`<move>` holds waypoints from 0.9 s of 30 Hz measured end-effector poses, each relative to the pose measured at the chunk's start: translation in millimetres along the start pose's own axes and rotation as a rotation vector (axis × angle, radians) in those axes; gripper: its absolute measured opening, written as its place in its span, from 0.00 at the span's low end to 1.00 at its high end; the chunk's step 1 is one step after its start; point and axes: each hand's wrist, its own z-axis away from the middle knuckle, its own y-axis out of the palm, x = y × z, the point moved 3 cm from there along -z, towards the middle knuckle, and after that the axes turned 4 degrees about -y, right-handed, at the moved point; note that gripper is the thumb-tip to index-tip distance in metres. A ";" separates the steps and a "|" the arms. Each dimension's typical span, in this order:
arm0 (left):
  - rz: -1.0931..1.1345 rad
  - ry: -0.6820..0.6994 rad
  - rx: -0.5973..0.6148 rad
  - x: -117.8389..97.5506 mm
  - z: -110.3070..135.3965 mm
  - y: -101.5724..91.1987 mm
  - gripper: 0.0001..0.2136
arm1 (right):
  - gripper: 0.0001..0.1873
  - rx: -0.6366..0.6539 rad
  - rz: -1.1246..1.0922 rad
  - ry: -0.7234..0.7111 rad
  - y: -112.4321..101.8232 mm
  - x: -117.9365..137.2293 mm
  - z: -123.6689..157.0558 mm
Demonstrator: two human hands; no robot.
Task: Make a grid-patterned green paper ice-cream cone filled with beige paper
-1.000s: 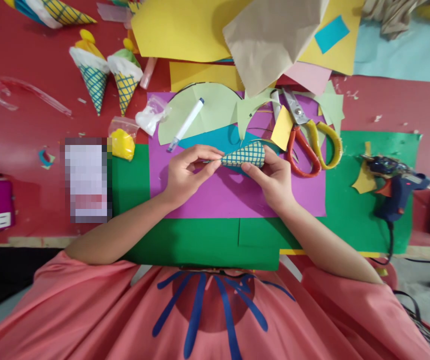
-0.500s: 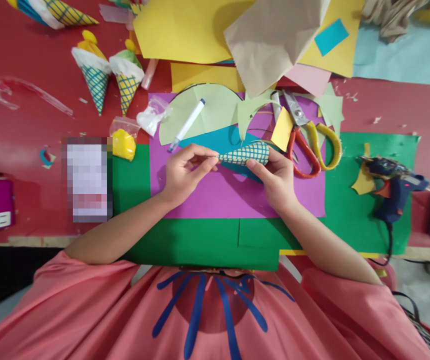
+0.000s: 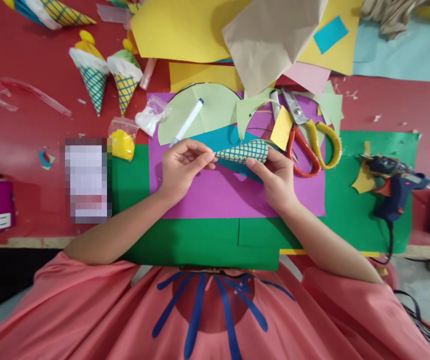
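Observation:
A rolled paper cone (image 3: 243, 150) with a blue grid drawn on pale paper lies sideways between my hands, above a purple sheet (image 3: 215, 192). My left hand (image 3: 182, 167) pinches its pointed tip. My right hand (image 3: 277, 177) wraps round its wide end, thumb on the side. A blue paper piece (image 3: 224, 138) lies just behind the cone. Both hands are closed on the cone.
A white marker (image 3: 187, 122) lies on pale green cut-outs (image 3: 215, 107). Scissors (image 3: 307, 132) lie right of my hands, a blue glue gun (image 3: 395, 185) farther right on green paper (image 3: 200, 242). Two finished cones (image 3: 108, 80), yellow clay (image 3: 122, 144) and stacked coloured sheets (image 3: 185, 30) sit behind.
My left hand has closed in along the cone's tip and moved up slightly. The cone has tilted a little, its tip now lower left.

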 end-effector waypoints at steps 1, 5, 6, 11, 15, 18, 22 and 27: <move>0.012 -0.011 0.001 0.7 -0.3 -0.2 0.12 | 0.10 -0.003 0.011 0.001 -0.3 -0.4 0.2; 0.062 -0.049 0.022 0.8 0.4 0.8 0.13 | 0.12 -0.006 0.063 -0.001 -1.0 -0.8 0.8; 0.075 -0.061 0.029 0.4 0.4 1.3 0.13 | 0.13 -0.002 0.068 -0.006 -0.9 -0.6 0.9; 0.184 -0.034 -0.065 -2.9 -6.0 -1.5 0.12 | 0.13 -0.031 0.005 -0.006 -2.4 -1.4 -0.4; 0.196 0.038 -0.062 -3.8 -10.4 -3.1 0.17 | 0.11 -0.027 -0.040 0.002 -3.2 -3.7 -1.6; 0.107 0.045 -0.025 -1.5 -7.8 -3.5 0.25 | 0.12 0.001 -0.070 0.015 -2.0 -4.2 -1.5; 0.075 0.100 0.052 -1.4 -1.1 -4.3 0.22 | 0.10 0.032 -0.063 0.006 -0.5 -1.3 -0.6; -0.081 -0.031 0.336 -1.3 8.5 5.1 0.21 | 0.12 0.144 0.015 -0.011 1.9 -0.7 1.4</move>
